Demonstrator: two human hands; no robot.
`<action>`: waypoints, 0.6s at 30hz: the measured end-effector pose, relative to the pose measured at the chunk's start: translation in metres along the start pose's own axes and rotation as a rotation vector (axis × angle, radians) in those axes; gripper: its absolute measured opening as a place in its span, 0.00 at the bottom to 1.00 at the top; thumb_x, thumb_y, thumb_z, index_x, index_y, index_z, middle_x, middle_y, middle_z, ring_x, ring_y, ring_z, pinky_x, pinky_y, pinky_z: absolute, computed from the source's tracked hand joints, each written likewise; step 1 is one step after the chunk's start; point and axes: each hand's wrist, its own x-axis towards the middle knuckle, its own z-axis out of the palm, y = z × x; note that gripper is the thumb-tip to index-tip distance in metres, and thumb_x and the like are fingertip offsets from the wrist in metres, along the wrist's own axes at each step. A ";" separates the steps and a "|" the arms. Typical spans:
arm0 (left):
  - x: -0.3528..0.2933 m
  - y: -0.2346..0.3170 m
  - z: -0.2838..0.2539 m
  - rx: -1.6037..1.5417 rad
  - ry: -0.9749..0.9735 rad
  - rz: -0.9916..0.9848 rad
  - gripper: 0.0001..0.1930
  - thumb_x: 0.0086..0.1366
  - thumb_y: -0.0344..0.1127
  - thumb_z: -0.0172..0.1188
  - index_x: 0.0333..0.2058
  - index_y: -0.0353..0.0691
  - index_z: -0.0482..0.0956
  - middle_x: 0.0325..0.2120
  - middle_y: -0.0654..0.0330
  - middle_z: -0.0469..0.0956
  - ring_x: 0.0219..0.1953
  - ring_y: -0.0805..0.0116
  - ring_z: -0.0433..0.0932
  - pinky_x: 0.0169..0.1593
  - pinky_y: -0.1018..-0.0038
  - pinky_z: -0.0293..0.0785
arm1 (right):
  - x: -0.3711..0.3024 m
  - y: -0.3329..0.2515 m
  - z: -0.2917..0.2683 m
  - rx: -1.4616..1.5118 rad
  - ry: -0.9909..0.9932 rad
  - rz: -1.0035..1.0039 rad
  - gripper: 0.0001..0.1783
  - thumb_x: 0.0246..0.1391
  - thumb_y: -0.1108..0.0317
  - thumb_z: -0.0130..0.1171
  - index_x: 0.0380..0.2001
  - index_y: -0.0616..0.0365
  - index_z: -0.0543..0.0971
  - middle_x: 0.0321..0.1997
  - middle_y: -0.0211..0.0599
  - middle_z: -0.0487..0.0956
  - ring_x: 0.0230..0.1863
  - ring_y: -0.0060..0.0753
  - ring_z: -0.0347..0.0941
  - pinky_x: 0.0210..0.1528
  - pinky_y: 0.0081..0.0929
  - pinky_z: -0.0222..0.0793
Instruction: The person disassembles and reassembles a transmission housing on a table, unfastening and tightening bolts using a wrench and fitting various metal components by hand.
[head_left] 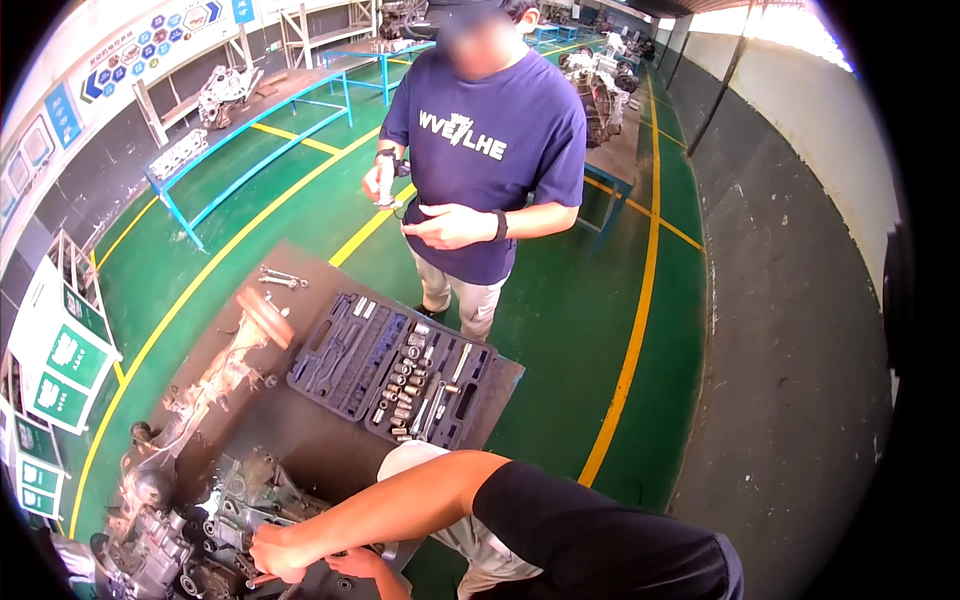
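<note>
My right hand (281,555), at the end of a bare forearm from a black sleeve, reaches across to a metal engine part (250,490) at the table's near left. Its fingers are curled closed by the casting; a short reddish bar shows below them, and what they grip is unclear. Just right of it, lower, is my left hand (355,564), close to the same metal parts, its fingers partly hidden. Beyond my arm lies an open socket set case (345,355) with sockets (405,382) and a ratchet-like long tool (462,362) in its right half.
A rusty axle-like part (225,370) and two wrenches (284,278) lie on the dark table (310,270). Across it stands a person (480,150) holding a small pale object. Blue-legged benches (270,100) carry engine parts. A grey-and-white wall (790,300) runs along the right.
</note>
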 end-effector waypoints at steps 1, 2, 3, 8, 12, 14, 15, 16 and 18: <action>0.004 -0.004 0.003 0.000 -0.007 0.018 0.42 0.68 0.65 0.47 0.62 0.27 0.63 0.56 0.37 0.68 0.55 0.39 0.70 0.57 0.52 0.68 | 0.001 0.000 0.001 0.003 0.003 0.008 0.11 0.32 0.65 0.61 0.23 0.55 0.85 0.29 0.40 0.84 0.38 0.45 0.81 0.37 0.38 0.75; 0.006 -0.010 0.005 0.002 -0.002 0.016 0.42 0.68 0.65 0.47 0.62 0.27 0.63 0.56 0.37 0.68 0.55 0.39 0.70 0.57 0.52 0.68 | 0.003 -0.001 0.000 0.004 0.004 0.001 0.11 0.32 0.65 0.61 0.23 0.55 0.85 0.29 0.40 0.84 0.38 0.45 0.81 0.37 0.38 0.75; 0.005 -0.010 0.005 -0.019 0.017 0.008 0.42 0.68 0.65 0.47 0.62 0.27 0.63 0.56 0.38 0.69 0.56 0.39 0.69 0.57 0.52 0.68 | 0.001 -0.001 -0.003 0.013 -0.001 -0.005 0.11 0.32 0.65 0.61 0.23 0.55 0.85 0.29 0.40 0.84 0.38 0.46 0.81 0.37 0.38 0.75; -0.002 -0.002 -0.001 -0.019 0.025 -0.027 0.43 0.67 0.65 0.47 0.62 0.28 0.62 0.55 0.38 0.69 0.56 0.39 0.69 0.57 0.52 0.68 | 0.001 -0.002 0.000 0.004 0.003 -0.017 0.11 0.31 0.65 0.61 0.23 0.54 0.85 0.29 0.39 0.84 0.38 0.46 0.81 0.37 0.38 0.75; 0.000 -0.007 0.006 -0.013 0.068 -0.012 0.38 0.67 0.61 0.51 0.62 0.33 0.64 0.53 0.44 0.70 0.52 0.43 0.72 0.54 0.54 0.70 | 0.007 0.004 0.009 0.017 -0.026 0.006 0.16 0.31 0.61 0.61 0.29 0.51 0.85 0.34 0.39 0.84 0.40 0.45 0.80 0.38 0.40 0.74; 0.002 -0.012 0.012 0.015 0.115 -0.016 0.34 0.66 0.58 0.55 0.61 0.38 0.66 0.51 0.50 0.72 0.49 0.47 0.74 0.51 0.55 0.71 | 0.007 0.005 0.009 0.014 -0.030 0.006 0.16 0.30 0.61 0.61 0.29 0.51 0.85 0.33 0.39 0.84 0.39 0.46 0.80 0.38 0.40 0.74; 0.003 -0.012 0.012 0.015 0.128 -0.006 0.34 0.66 0.58 0.55 0.61 0.37 0.66 0.51 0.50 0.72 0.49 0.46 0.74 0.51 0.54 0.71 | 0.007 0.004 0.007 0.019 -0.037 0.001 0.16 0.31 0.61 0.61 0.29 0.51 0.85 0.33 0.39 0.84 0.39 0.46 0.80 0.38 0.40 0.74; 0.004 -0.012 0.012 0.015 0.142 0.003 0.35 0.66 0.58 0.55 0.61 0.37 0.66 0.51 0.49 0.72 0.49 0.46 0.74 0.51 0.54 0.71 | 0.007 0.003 0.005 0.024 -0.044 -0.005 0.16 0.31 0.60 0.61 0.29 0.51 0.85 0.33 0.39 0.84 0.39 0.46 0.80 0.38 0.41 0.74; 0.001 -0.007 0.008 0.005 0.101 -0.003 0.38 0.67 0.61 0.51 0.61 0.33 0.65 0.52 0.44 0.71 0.51 0.43 0.72 0.53 0.53 0.70 | 0.006 0.003 0.004 0.008 -0.049 -0.007 0.16 0.31 0.61 0.61 0.29 0.51 0.85 0.33 0.39 0.84 0.39 0.46 0.80 0.38 0.41 0.74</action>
